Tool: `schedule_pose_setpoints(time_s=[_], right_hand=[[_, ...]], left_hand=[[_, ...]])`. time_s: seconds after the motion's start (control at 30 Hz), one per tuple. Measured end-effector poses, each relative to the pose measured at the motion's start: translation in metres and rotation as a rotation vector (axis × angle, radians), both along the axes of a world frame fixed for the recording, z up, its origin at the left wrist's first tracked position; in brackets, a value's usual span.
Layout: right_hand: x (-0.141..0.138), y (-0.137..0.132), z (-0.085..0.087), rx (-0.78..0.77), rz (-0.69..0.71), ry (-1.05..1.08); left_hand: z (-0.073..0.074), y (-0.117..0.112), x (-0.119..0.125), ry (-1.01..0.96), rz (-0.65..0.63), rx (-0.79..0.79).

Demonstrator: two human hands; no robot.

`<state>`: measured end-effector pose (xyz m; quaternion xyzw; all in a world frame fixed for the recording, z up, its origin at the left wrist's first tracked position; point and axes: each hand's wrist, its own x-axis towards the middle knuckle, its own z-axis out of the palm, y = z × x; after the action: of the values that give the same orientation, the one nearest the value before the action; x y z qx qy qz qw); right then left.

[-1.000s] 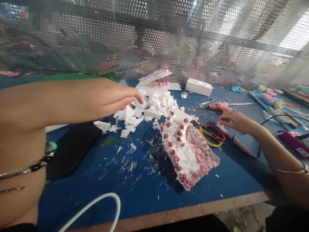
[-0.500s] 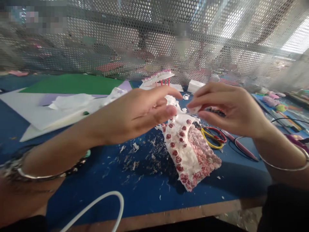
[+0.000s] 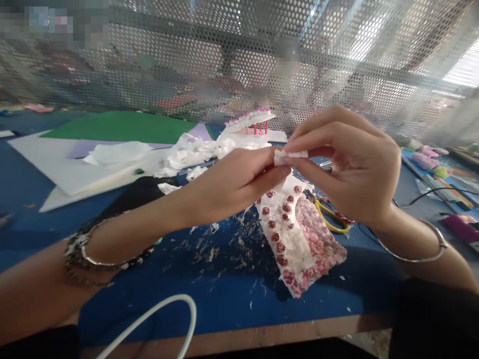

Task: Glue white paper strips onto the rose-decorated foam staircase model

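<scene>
Between the fingertips of both hands is a small folded strip of white paper [image 3: 290, 156]. My left hand [image 3: 239, 182] pinches its left end with thumb and forefinger. From the right, my right hand [image 3: 348, 164] grips the same strip, thumb below and fingers above. Just under the hands lies a white panel [image 3: 295, 239] dotted with dark red paper rosettes, its right part covered in pink ones. Its upper end is partly hidden by my left hand. Yellow-and-red-handled scissors [image 3: 335, 222] lie beside the panel, partly behind my right hand.
Crumpled white tissue [image 3: 194, 152] and white sheets [image 3: 56, 169] lie left, near a green sheet [image 3: 123, 128]. A small white model on red posts [image 3: 256, 122] stands behind. Paper scraps litter the blue table [image 3: 224, 304]; a white cable [image 3: 168, 299] loops in front. Perforated metal [image 3: 224, 60] rises behind.
My hands have come together: the left hand, earlier apart with its fingers spread, now pinches the paper too. The white strip shows more plainly between them. The panel lies as before.
</scene>
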<state>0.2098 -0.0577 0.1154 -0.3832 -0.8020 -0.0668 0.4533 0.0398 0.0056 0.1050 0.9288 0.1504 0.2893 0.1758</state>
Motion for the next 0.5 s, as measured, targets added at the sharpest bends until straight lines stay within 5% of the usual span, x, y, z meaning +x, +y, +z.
schedule_pose_setpoints(time_s=[0.2, 0.5], right_hand=[[0.0052, -0.0013, -0.0020, -0.035, -0.016, -0.022], [-0.0006, -0.0025, -0.0094, 0.074, -0.055, -0.070]], left_hand=[[-0.0031, -0.0065, -0.0008, -0.014, -0.036, -0.144], [-0.0100, -0.0063, 0.0067, -0.207, 0.004, -0.099]])
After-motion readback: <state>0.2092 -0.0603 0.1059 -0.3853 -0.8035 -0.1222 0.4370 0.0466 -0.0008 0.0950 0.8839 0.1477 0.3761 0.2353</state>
